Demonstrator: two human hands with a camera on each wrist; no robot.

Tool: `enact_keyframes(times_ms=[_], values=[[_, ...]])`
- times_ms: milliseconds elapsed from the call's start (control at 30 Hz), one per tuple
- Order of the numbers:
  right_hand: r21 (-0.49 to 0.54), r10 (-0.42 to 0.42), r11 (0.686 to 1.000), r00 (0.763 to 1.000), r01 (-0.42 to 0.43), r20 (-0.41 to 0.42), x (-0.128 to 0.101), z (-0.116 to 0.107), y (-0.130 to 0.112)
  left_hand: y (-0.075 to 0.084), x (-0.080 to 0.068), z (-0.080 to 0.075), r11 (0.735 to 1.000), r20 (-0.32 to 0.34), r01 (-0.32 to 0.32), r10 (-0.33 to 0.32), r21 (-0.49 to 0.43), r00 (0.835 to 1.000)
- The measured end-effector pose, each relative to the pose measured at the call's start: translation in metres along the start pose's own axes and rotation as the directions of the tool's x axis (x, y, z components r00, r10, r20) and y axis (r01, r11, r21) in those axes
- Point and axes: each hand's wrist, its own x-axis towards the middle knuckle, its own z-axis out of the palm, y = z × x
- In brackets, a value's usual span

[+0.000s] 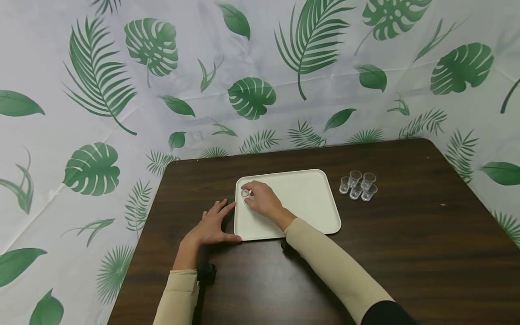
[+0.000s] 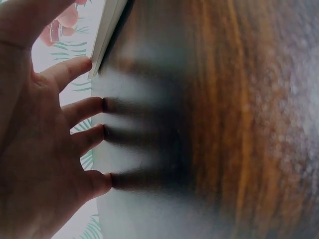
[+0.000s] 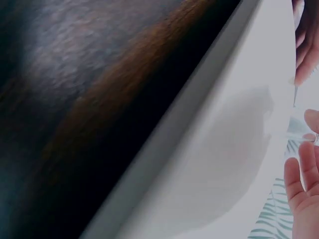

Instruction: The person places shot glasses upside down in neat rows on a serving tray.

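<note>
Leaf-printed white sheeting (image 1: 61,113) backs the scene on the far and left sides, meeting the table's far edge. Dark wood-grain table (image 1: 406,253) carries everything; its right half and near portion lie bare, and both far corners are rounded. No legible writing or brand appears on any item.

White rectangular tray (image 1: 300,198) sits near the table's centre, long sides roughly parallel to the far edge, with open table all round it. Five small clear plastic cups (image 1: 359,185) stand clustered upright just right of the tray, apart from its rim.

Left hand (image 1: 211,225) lies flat on the table, fingers straight and spread, thumb and fingertip touching the tray's left edge (image 2: 107,35); it grasps nothing. Right hand (image 1: 262,201) reaches across the tray's near-left part, fingers pinching one small clear cup (image 1: 245,193) at the tray's left side, close to the rim. Whether that cup rests on the tray surface cannot be told.
</note>
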Motion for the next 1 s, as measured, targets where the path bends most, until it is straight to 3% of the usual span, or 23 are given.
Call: enact_keyframes(times_ms=[367, 733, 1000], values=[[-0.029, 0.001, 1.0, 1.0, 0.0, 0.031, 0.001, 0.003, -0.002, 0.0, -0.001, 0.001, 1.0, -0.013, -0.006, 0.006, -0.003, 1.0], [0.068, -0.019, 0.998, 0.999, 0.015, 0.051, -0.005, -0.013, 0.0, 0.001, -0.001, 0.001, 1.0, -0.012, 0.005, -0.005, 0.009, 1.0], [0.066, 0.033, 0.997, 0.995, -0.04, 0.097, -0.014, -0.023, 0.005, 0.002, -0.001, -0.001, 1.0, -0.004, 0.009, -0.009, -0.009, 1.0]])
